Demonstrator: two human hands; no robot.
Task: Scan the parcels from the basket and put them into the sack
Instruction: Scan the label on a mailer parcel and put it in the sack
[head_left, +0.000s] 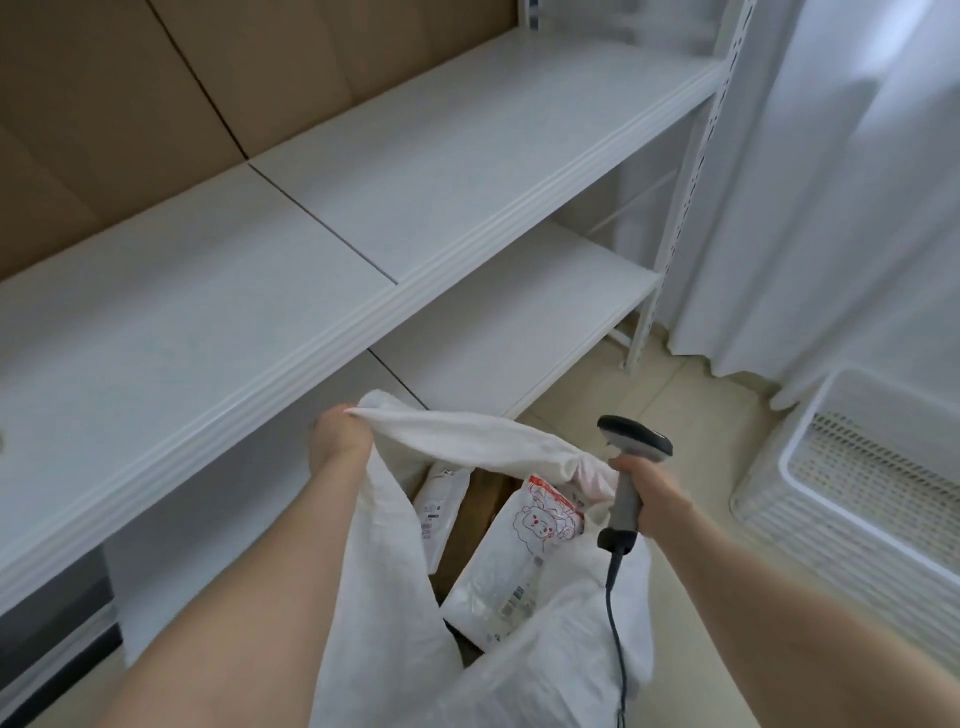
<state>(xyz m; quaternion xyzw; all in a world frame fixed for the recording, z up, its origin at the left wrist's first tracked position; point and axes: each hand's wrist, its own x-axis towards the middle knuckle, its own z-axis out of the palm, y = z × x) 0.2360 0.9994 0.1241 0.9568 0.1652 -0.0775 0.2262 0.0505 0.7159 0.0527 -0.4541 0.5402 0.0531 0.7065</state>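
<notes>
White woven sack (384, 571) is held open in front of the shelving (363, 218); inside are a white poly mailer with red cartoon print (519, 561), a second labelled white mailer (439, 501) and a brown carton (475, 525) between them. Left hand (337, 439) pinches the rim's left end, and right hand (649, 491) is clenched round a grey barcode scanner (631, 441) at the right end. White slotted basket (852, 382) sits on the floor, apart at right.
</notes>
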